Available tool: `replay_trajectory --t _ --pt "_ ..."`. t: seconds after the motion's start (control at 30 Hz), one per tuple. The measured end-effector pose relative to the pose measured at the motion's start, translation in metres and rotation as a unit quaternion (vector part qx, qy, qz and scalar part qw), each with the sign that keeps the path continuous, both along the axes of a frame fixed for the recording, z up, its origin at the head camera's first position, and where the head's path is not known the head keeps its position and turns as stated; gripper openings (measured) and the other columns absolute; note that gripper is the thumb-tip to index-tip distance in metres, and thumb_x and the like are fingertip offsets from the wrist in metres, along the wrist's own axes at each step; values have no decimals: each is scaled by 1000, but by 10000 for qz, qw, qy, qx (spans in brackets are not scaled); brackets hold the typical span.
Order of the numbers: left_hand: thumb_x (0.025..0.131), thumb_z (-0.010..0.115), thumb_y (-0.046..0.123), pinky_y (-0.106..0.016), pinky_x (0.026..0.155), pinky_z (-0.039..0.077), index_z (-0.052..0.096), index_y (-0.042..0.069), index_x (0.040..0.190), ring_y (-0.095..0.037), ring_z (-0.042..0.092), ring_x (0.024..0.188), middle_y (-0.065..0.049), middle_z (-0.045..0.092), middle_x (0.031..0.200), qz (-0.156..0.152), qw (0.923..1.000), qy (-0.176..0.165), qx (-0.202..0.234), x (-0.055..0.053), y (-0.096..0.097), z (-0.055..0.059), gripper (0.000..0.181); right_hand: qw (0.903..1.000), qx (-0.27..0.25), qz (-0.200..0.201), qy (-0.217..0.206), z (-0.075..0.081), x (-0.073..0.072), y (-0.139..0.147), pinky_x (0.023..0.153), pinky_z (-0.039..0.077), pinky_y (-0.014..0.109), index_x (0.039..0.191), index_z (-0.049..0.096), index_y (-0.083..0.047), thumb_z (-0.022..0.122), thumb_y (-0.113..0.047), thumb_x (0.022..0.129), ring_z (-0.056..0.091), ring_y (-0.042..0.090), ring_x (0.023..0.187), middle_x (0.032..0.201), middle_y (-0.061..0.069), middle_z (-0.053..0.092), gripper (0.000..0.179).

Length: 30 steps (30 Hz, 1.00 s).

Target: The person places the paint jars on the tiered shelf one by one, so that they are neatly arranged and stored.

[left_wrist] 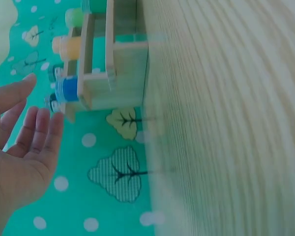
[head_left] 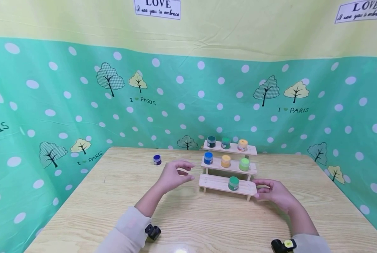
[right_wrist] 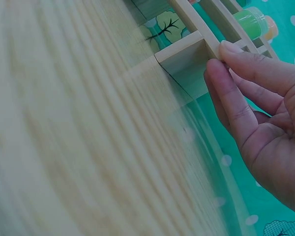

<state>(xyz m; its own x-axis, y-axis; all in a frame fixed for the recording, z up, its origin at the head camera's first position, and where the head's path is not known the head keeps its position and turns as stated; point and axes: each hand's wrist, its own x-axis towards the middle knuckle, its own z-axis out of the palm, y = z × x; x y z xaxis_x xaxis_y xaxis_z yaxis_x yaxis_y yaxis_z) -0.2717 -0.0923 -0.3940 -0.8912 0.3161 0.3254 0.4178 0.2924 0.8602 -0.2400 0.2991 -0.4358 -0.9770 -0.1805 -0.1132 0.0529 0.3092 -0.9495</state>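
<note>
A three-step wooden display rack (head_left: 216,182) stands on the table. My right hand (head_left: 275,194) pinches the right end of its lowest step; in the right wrist view the thumb (right_wrist: 253,61) and curled forefinger meet at that wooden corner. On the lowest step sits one green paint jar (head_left: 233,183). The middle step carries a blue jar (head_left: 208,158), an orange jar (head_left: 225,161) and a light green jar (head_left: 244,164). Left of the rack, my left hand (head_left: 173,176) hovers with its fingers loosely bent and apart, holding nothing.
A dark teal jar (head_left: 211,141), a green jar (head_left: 225,143) and a pale orange jar (head_left: 242,145) line the top step. One purple jar (head_left: 157,160) stands apart on the wooden table (head_left: 119,182), beyond the left hand. A dotted green curtain (head_left: 163,116) hangs behind the table.
</note>
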Motion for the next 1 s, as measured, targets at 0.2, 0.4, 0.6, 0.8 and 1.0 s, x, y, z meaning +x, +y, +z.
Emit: replay_trajectory --t 0.2,0.4,0.6,0.8,1.0 --pt "74 83 1 -26 79 57 73 5 108 -28 64 100 -6 67 110 317 9995 13 67 -2 -16 -1 35 10000 -24 -9 -15 0 0 0 81 56 31 137 47 9 82 -10 78 64 22 96 119 18 62 71" --pt "72 83 -3 -29 78 58 74 6 105 -28 65 99 -7 67 110 495 9985 67 212 -5 -31 0 36 10000 -8 -34 -21 0 0 0 81 57 31 137 47 9 82 -10 78 64 22 97 120 18 61 71" --pt "74 83 -1 -29 79 58 74 5 107 -27 63 100 -8 66 112 659 9976 95 213 -8 -47 0 35 10000 12 -61 -13 0 0 -1 81 57 32 136 48 9 82 -9 78 63 23 97 121 18 60 70" --pt "76 83 4 -30 82 57 73 6 109 -29 63 101 -9 65 113 1025 9947 -36 35 -16 -63 -1 35 10000 16 -59 -17 0 1 -1 80 57 32 136 48 8 82 -10 78 63 23 97 122 19 60 70" --pt "76 82 5 -31 81 57 72 6 112 -30 63 102 -12 64 114 1307 9910 -292 35 -23 -78 -2 37 9999 70 -89 -34 0 1 -1 81 56 31 137 48 7 82 -11 77 63 23 98 121 18 61 71"
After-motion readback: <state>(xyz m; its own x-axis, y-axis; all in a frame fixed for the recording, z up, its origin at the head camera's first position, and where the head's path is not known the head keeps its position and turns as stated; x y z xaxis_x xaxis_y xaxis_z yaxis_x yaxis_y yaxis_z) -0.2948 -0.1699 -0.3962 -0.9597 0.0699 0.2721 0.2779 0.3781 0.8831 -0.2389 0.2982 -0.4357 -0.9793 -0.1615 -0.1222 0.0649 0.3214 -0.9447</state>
